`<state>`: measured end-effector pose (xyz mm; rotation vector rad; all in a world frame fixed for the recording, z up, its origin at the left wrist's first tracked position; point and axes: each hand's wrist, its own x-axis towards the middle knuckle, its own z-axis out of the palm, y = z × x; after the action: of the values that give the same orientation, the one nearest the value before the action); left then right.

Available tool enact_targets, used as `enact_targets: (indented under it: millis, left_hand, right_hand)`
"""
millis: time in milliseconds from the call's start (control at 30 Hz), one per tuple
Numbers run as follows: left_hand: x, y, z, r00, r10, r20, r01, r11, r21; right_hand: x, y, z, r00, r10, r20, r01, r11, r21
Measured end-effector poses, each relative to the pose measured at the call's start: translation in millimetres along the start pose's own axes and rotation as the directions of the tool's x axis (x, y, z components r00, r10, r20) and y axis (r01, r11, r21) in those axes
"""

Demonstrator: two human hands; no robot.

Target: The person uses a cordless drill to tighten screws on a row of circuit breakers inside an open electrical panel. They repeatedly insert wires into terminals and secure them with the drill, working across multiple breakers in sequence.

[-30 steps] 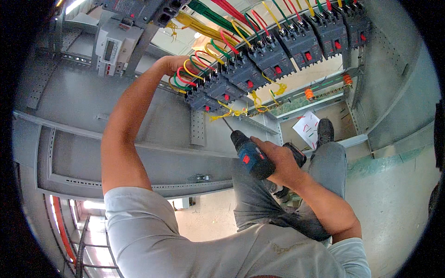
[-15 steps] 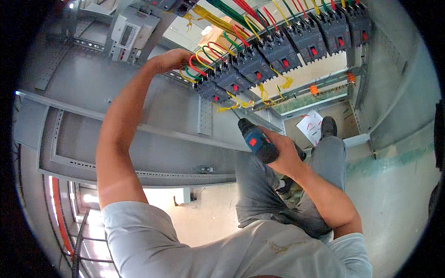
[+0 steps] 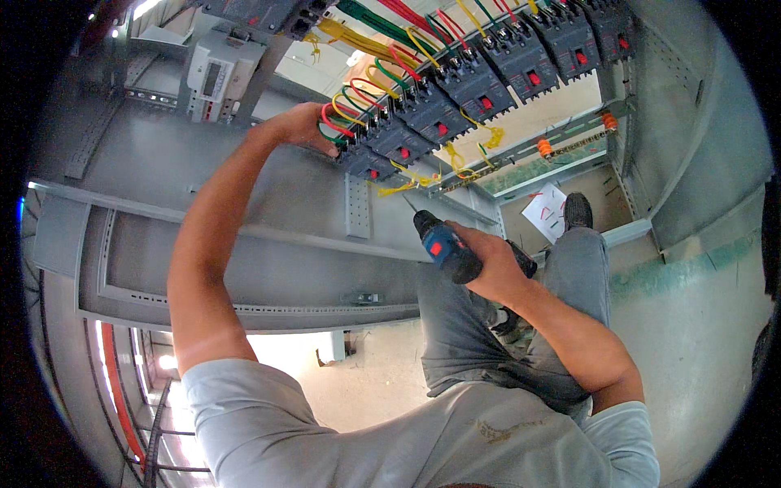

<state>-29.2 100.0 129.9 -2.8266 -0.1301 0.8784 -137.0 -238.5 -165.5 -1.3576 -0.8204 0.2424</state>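
My right hand (image 3: pixel 495 267) grips a dark cordless drill (image 3: pixel 446 249) by its handle, over my knees. The drill's thin bit points up and left toward the breaker row, with its tip apart from the nearest breaker. At the row's left end my left hand (image 3: pixel 305 128) is curled beside the end circuit breaker (image 3: pixel 370 165), next to looped red, yellow and green wires (image 3: pixel 340 118). Its fingertips are partly hidden, so what they hold is unclear. The black breakers with red switches run up to the right. Yellow wire ends (image 3: pixel 396 189) hang below them.
A grey metal cabinet frame (image 3: pixel 277 232) surrounds the breakers. A white meter (image 3: pixel 215 77) is mounted at upper left. Orange insulators (image 3: pixel 545 148) sit on a lower rail. A white sheet (image 3: pixel 543 211) with wire scraps lies by my shoe (image 3: pixel 578 211).
My left hand has shifted down slightly, closer around the end breaker, and its thumb now shows there. The drill has moved slightly left. The whole view has shifted a little.
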Motion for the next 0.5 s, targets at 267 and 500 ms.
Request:
enact_targets:
  millis: [267,500]
  left_hand:
    - [2.8,19.1,-9.9,0.998,-0.056,-0.043,0.058,0.996,0.067]
    - [4.3,-10.4,2.8,0.992,-0.106,-0.072,0.110,0.992,0.055]
  right_hand:
    - [7.5,3.0,2.6,1.000,0.030,-0.008,-0.030,1.000,0.002]
    - [5.1,3.1,6.3,1.000,0.010,-0.021,-0.010,1.000,0.019]
